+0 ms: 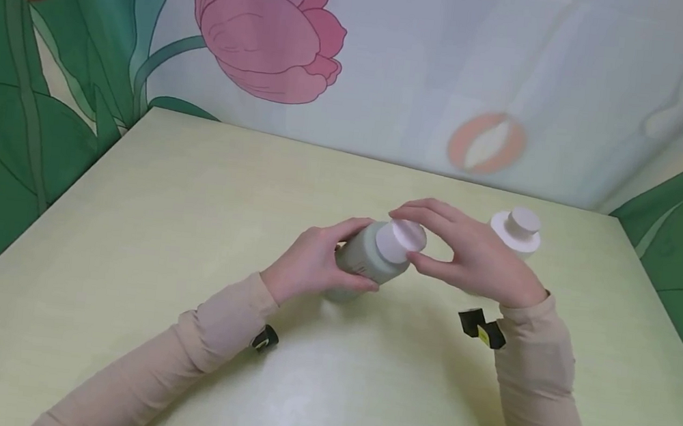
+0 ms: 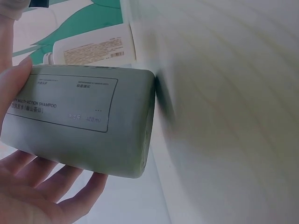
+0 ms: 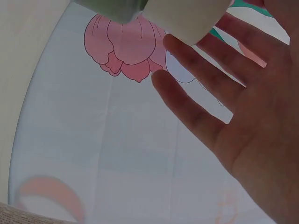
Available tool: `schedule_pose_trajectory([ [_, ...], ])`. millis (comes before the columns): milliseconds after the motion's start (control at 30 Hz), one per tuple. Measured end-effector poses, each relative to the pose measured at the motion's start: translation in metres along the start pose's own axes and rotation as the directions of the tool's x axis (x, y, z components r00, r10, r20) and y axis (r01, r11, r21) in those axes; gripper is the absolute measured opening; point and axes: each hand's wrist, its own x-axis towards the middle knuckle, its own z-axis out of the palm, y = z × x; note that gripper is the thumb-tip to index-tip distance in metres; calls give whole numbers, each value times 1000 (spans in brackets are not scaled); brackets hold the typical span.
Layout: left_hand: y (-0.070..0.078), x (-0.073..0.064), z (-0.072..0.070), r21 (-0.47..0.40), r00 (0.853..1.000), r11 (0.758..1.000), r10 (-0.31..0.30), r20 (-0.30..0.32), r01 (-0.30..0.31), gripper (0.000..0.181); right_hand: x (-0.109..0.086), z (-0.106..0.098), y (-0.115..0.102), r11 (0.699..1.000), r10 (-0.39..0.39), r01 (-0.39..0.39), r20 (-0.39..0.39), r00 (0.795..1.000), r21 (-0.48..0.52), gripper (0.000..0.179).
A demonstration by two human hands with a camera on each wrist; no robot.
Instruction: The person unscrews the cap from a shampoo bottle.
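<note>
A grey-green shampoo bottle [image 1: 359, 259] with a white cap [image 1: 393, 242] leans to the right over the table. My left hand [image 1: 314, 260] grips it round the body, thumb on the near side; the left wrist view shows the printed label on the bottle [image 2: 70, 126] and several fingers beneath it. At the cap is my right hand [image 1: 468, 249], pinching it between the thumb and the fingers on its far side. From the right wrist, the cap [image 3: 187, 18] shows only in part, with the outer fingers spread below it.
A white bottle [image 1: 515, 233] with a white cap stands behind my right hand, partly covered by it. The pale table [image 1: 196, 178] reaches back to a wall covering [image 1: 392, 74] printed with tulips. Small black devices [image 1: 482, 328] are on both wrists.
</note>
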Motion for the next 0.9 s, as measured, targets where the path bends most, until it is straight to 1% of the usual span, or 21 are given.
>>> schedule_pose_trajectory([
  [100,0,0,0,2,1000,1000,-10,5,10,72,-1,0,0,1000,-4,4,6,1000,4,55],
  [200,1,0,1,-2,1000,1000,-18,13,18,72,0,-1,0,998,45,-46,16,999,33,59],
  [267,1,1,1,1,1000,1000,-19,22,19,73,-1,-2,0,996,79,-79,12,997,34,58],
  [333,2,2,2,2,999,1000,-20,29,20,74,-2,-2,1,996,84,-84,-1,996,12,53],
  [400,3,2,2,0,999,1000,-21,35,21,74,-4,-2,1,998,69,-69,-9,998,1,47],
  [467,4,3,2,-3,999,1000,-26,31,26,74,-3,-3,3,1000,28,-28,-4,1000,2,44],
  [567,3,4,1,-9,999,1000,-23,25,24,73,-3,-4,3,999,-21,21,17,1000,29,49],
  [633,3,4,1,-10,1000,1000,-21,21,21,73,-4,-5,3,999,-25,25,13,1000,28,54],
  [700,3,4,2,-9,1000,1000,-18,19,18,73,-4,-6,3,1000,-5,5,-4,1000,11,57],
  [767,3,4,2,-8,1000,1000,-20,19,20,73,-5,-8,2,999,31,-32,-27,999,-12,58],
  [833,4,5,3,-8,1000,1000,-23,18,23,74,-5,-9,1,998,56,-57,-42,998,-30,54],
  [900,4,5,3,-8,999,1000,-27,19,27,74,-5,-9,1,997,59,-61,-45,997,-47,48],
])
